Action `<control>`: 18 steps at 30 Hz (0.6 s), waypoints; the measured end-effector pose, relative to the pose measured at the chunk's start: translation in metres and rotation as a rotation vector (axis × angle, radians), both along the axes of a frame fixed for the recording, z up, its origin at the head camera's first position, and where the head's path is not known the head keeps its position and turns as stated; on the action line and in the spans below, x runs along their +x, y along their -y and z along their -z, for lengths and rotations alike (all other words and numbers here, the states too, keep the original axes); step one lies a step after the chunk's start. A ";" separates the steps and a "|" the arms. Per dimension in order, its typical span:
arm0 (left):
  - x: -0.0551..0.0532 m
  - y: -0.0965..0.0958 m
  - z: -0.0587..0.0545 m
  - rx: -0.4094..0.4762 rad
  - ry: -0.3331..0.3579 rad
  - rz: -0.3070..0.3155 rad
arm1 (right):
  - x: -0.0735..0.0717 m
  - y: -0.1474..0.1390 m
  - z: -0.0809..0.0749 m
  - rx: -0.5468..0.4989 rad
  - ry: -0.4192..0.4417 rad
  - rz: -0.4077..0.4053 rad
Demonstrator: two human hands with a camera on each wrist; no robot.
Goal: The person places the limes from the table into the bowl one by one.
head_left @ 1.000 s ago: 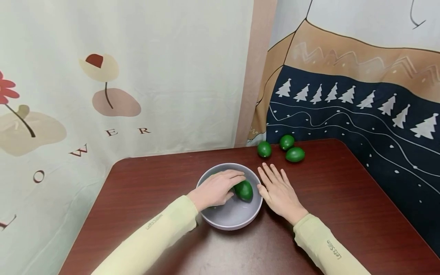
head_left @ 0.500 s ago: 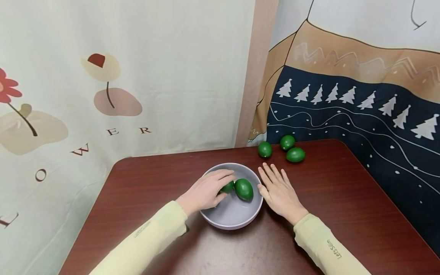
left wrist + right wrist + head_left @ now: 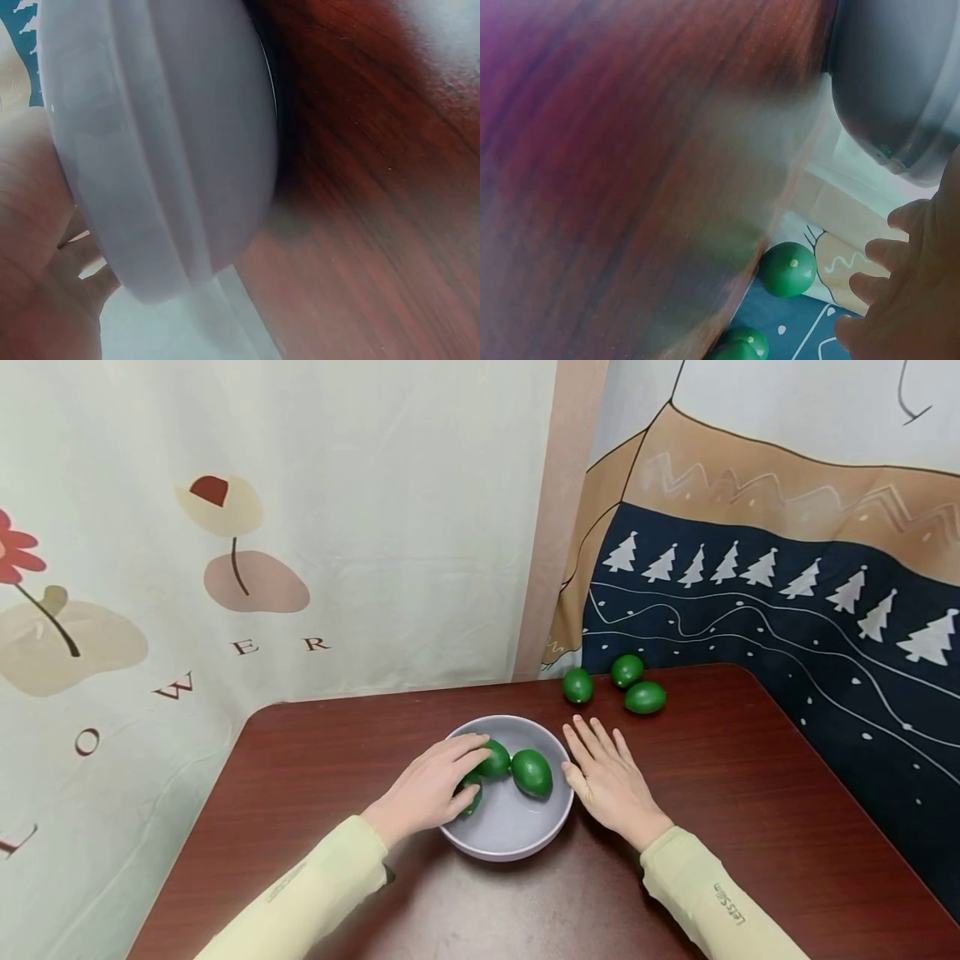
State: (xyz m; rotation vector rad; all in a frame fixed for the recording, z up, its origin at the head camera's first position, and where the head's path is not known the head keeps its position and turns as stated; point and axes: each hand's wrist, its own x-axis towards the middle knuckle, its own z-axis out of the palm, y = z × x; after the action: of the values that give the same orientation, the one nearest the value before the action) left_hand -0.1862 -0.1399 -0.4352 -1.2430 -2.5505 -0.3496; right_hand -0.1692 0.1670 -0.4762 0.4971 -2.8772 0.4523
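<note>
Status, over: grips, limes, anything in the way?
Left grip over bowl, partly covering two limes, hold unclear. Right grip spread beside bowl. Three limes visible inside; three far limes on table.

Left forearm (image 3: 285, 910) slanted up from lower left, pale yellow-green sleeve (image 3: 330, 868) reaching nearly to wrist. Left hand (image 3: 424, 785) had back upward, fingers close together, pointing forward and rightward with slight downward bend; thumb stood apart from them. Right forearm (image 3: 723, 893) slanted up from lower right, clad in same pale colour, dark lettering along it. Right hand (image 3: 611, 787) was extended, back upward, fingers straight and slightly fanned, pointing forward and leftward, thumb angled out to left.
</note>
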 end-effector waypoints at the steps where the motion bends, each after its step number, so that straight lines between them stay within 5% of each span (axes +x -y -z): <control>1: 0.001 0.002 0.000 0.007 -0.002 -0.006 | 0.000 0.000 0.000 0.000 -0.001 0.000; 18: 0.017 0.025 0.013 0.169 -0.024 -0.148 | 0.001 -0.001 0.000 -0.007 -0.008 0.000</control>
State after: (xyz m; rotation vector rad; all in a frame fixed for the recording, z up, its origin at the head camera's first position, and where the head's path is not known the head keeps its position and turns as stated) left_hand -0.1690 -0.1651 -0.4483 -0.9864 -2.5144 -0.5028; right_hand -0.1685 0.1676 -0.4766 0.4969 -2.8671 0.4592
